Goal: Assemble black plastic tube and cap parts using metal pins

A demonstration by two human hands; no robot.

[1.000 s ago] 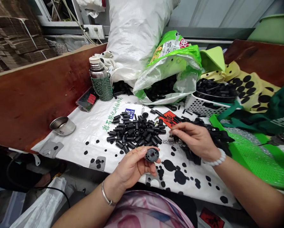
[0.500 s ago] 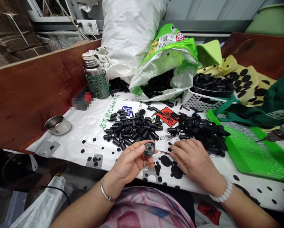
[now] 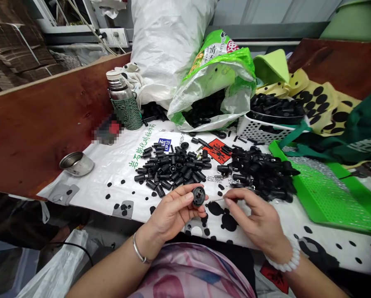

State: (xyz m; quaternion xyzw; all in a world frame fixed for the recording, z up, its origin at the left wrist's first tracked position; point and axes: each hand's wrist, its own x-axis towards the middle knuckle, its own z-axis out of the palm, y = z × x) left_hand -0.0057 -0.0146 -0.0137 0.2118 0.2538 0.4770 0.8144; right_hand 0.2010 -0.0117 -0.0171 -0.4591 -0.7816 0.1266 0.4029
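Observation:
My left hand (image 3: 169, 211) grips a round black part (image 3: 199, 196) between thumb and fingers, its face with a central hole turned up. To its right, my right hand (image 3: 255, 217) pinches a thin metal tool (image 3: 215, 200) whose tip points left toward the round part without touching it. Beyond my left hand lies a heap of small black cylindrical parts (image 3: 174, 167). A second heap of larger black parts (image 3: 263, 171) sits past my right hand.
A green tray (image 3: 337, 198) with small shiny pieces lies at the right, near a white basket (image 3: 263, 129) of black parts. Behind are an open green-white bag (image 3: 216, 78) and a flask (image 3: 125, 101). A metal cup (image 3: 77, 164) stands left.
My right hand has turned, its thumb and forefinger now showing in a pinch on the tool. The round part has shifted slightly right and tilted in my left hand.

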